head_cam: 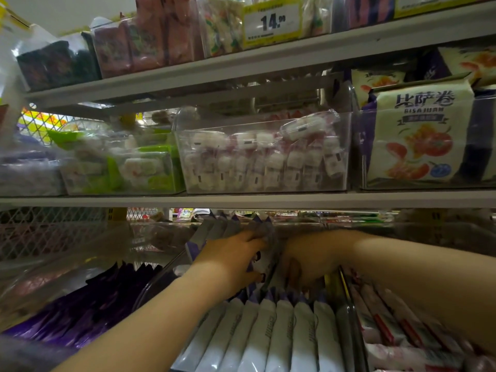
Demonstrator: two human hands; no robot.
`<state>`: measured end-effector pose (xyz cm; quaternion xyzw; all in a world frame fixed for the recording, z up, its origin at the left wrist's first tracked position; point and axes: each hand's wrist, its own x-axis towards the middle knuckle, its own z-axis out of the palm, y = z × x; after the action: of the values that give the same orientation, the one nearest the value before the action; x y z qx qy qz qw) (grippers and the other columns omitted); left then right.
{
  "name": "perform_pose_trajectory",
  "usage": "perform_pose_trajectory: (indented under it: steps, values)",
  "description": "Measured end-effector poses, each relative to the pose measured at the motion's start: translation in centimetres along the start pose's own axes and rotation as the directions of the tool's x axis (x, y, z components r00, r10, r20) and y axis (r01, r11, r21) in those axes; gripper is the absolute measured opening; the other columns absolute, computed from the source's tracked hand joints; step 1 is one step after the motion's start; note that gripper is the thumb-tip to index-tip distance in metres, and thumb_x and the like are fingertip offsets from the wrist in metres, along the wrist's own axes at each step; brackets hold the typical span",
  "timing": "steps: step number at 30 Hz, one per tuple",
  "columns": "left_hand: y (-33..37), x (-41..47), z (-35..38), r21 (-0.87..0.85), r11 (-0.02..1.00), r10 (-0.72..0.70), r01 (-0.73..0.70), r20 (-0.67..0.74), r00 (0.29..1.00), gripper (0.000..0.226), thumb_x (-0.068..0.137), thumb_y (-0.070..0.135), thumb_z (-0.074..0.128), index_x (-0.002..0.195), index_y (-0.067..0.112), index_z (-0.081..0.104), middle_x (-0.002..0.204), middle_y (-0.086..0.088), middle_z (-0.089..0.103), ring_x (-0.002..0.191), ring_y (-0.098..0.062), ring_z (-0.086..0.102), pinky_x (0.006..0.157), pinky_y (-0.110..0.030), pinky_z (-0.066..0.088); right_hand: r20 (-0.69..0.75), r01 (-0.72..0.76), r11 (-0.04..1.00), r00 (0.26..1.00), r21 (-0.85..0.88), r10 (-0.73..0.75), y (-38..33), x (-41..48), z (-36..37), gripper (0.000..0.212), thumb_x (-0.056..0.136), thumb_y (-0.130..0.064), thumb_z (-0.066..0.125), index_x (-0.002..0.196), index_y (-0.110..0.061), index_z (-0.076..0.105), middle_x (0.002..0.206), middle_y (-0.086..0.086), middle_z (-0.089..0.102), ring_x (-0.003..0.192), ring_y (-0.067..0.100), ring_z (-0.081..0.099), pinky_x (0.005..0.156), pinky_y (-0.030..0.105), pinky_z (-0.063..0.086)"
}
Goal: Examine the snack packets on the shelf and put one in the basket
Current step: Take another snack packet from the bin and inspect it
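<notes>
reaching forward under the middle shelf (241, 201) with both bare forearms, left rising from bottom centre, right slanting in from the right edge. with the left hand (230, 261), wrist slightly bent, curling fingers over the top of a purple-and-white snack packet (261, 260) and pinching it against the thumb below. standing at the back of a row of white packets (281, 336), upright inside a clear bin (161, 275). with the right hand (303, 260), knuckles up, dipping down just beside that same packet; too blurred to tell whether gripping or only touching. higher up, a yellow price tag (272, 22).
</notes>
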<state>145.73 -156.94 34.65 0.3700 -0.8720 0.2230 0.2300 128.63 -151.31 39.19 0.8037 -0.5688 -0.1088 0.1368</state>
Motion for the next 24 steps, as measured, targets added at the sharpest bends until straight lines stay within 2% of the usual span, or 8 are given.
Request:
perform_pose_trajectory:
  steps: [3, 5, 8, 11, 13, 17, 20, 24]
  values:
    - [0.8, 0.0, 0.3, -0.001, 1.0, -0.027, 0.027, -0.042, 0.999, 0.058, 0.09, 0.043, 0.06, 0.142, 0.039, 0.034, 0.156, 0.016, 0.023, 0.13, -0.021, 0.047, 0.091, -0.035, 0.046, -0.006, -0.019, 0.997, 1.0, 0.081, 0.019, 1.0, -1.2, -1.2, 0.027, 0.088, -0.012, 0.061, 0.113, -0.008, 0.068, 0.112, 0.01, 0.068, 0.102, 0.024, 0.061, 0.083, 0.025, 0.045]
    - [0.9, -0.3, 0.6, -0.005, 1.0, -0.023, 0.023, -0.071, 0.997, 0.057, 0.091, 0.044, 0.058, 0.142, 0.039, 0.034, 0.156, 0.016, 0.022, 0.129, -0.02, 0.047, 0.09, -0.035, 0.046, 0.063, -0.026, 0.999, 0.998, 0.03, 0.024, 1.3, -1.7, -1.3, 0.024, 0.086, -0.017, 0.063, 0.107, -0.009, 0.071, 0.108, 0.009, 0.069, 0.098, 0.024, 0.061, 0.087, 0.031, 0.049]
    - [0.5, -0.7, 1.0, -0.015, 1.0, -0.022, 0.02, -0.12, 0.993, 0.058, 0.09, 0.048, 0.058, 0.142, 0.041, 0.035, 0.156, 0.02, 0.022, 0.127, -0.016, 0.048, 0.09, -0.031, 0.045, 0.249, 0.009, 0.996, 0.968, -0.091, 0.014, 0.5, -1.9, -1.5, 0.029, 0.085, -0.021, 0.064, 0.113, -0.013, 0.068, 0.108, 0.008, 0.067, 0.088, 0.019, 0.058, 0.077, 0.025, 0.05]
    - [0.4, -0.6, 1.2, -0.047, 0.999, -0.028, 0.021, -0.144, 0.989, 0.058, 0.089, 0.049, 0.06, 0.142, 0.041, 0.037, 0.155, 0.021, 0.026, 0.129, -0.015, 0.046, 0.093, -0.03, 0.044, 0.334, 0.034, 0.985, 0.942, -0.169, 0.025, -0.2, -1.3, -1.4, 0.041, 0.088, -0.023, 0.065, 0.127, -0.015, 0.06, 0.121, 0.008, 0.062, 0.106, 0.024, 0.058, 0.077, 0.014, 0.048]
    - [0.5, -0.6, 1.3, -0.057, 0.998, -0.038, 0.03, -0.15, 0.988, 0.059, 0.089, 0.049, 0.06, 0.143, 0.041, 0.037, 0.155, 0.019, 0.028, 0.131, -0.016, 0.045, 0.095, -0.031, 0.043, 0.334, 0.057, 0.975, 0.942, -0.214, 0.018, -0.5, -1.1, -1.4, 0.046, 0.089, -0.024, 0.064, 0.134, -0.016, 0.055, 0.131, 0.007, 0.057, 0.116, 0.024, 0.052, 0.064, 0.007, 0.034]
    - [0.8, -0.5, 1.4, 0.029, 0.999, -0.04, 0.045, -0.15, 0.988, 0.06, 0.092, 0.048, 0.056, 0.146, 0.038, 0.032, 0.158, 0.015, 0.024, 0.134, -0.022, 0.042, 0.099, -0.033, 0.04, 0.375, 0.064, 0.963, 0.926, -0.262, 0.04, -0.6, -0.7, -1.4, 0.048, 0.091, -0.018, 0.061, 0.137, -0.022, 0.052, 0.137, 0.002, 0.052, 0.12, 0.022, 0.05, 0.072, 0.017, 0.033]
    - [1.1, -0.1, 1.3, 0.142, 0.99, 0.035, -0.015, -0.141, 0.989, 0.062, 0.094, 0.043, 0.052, 0.149, 0.031, 0.027, 0.161, 0.006, 0.019, 0.138, -0.028, 0.034, 0.109, -0.033, 0.024, 0.37, 0.075, 0.939, 0.927, -0.335, 0.058, -1.0, 0.1, -0.7, 0.045, 0.094, -0.018, 0.058, 0.138, -0.021, 0.051, 0.138, 0.004, 0.052, 0.12, 0.023, 0.049, 0.073, 0.019, 0.031]
    - [0.8, 0.1, 1.3, 0.173, 0.985, 0.029, -0.005, -0.136, 0.99, 0.063, 0.095, 0.042, 0.051, 0.15, 0.03, 0.024, 0.161, 0.006, 0.016, 0.142, -0.027, 0.029, 0.113, -0.032, 0.018, 0.296, 0.074, 0.973, 0.955, -0.218, -0.006, -0.6, -0.1, -0.8, 0.035, 0.099, -0.022, 0.046, 0.13, -0.01, 0.056, 0.119, 0.012, 0.06, 0.096, 0.023, 0.051, 0.072, 0.02, 0.031]
